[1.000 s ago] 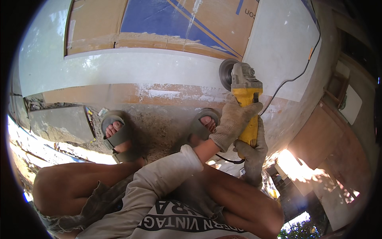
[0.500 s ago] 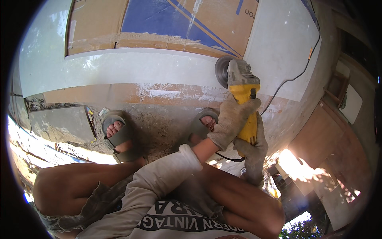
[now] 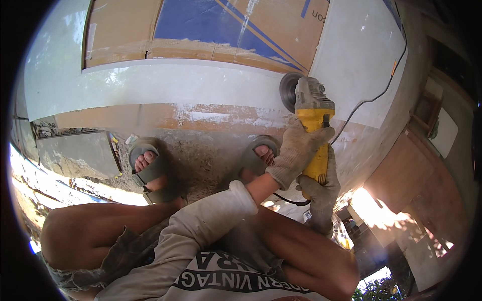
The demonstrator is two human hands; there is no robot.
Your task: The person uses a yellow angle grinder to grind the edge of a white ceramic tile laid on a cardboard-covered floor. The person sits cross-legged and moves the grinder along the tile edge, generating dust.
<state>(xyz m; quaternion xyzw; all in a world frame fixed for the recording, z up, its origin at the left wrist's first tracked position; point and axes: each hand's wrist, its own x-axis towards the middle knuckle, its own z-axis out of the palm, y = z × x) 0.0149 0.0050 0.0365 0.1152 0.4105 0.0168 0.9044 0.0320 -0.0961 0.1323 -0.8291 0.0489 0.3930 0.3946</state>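
Observation:
A yellow and grey angle grinder [image 3: 316,118] is in both my gloved hands, its dark round disc [image 3: 289,92] at the inner corner of a white panel [image 3: 191,83]. My left hand [image 3: 300,145] wraps round the front of the yellow body, below the grey gear head. Around the rear end of the body, my right hand [image 3: 322,195] is closed. The disc stands on edge against or just over the white surface; whether it touches, I cannot tell. A black cord [image 3: 291,201] leaves the grinder's rear.
Brown and blue cardboard [image 3: 201,25] shows inside the panel's opening, with a dusty brown strip [image 3: 165,116] along its near edge. My sandalled feet [image 3: 150,165] flank a dirt patch. A cable [image 3: 374,98] runs along the right; wooden boards [image 3: 401,170] lie beyond.
The grinder and both hands have shifted slightly to the right, along the panel's inner corner. My grip on it looks the same, and my feet have stayed in place.

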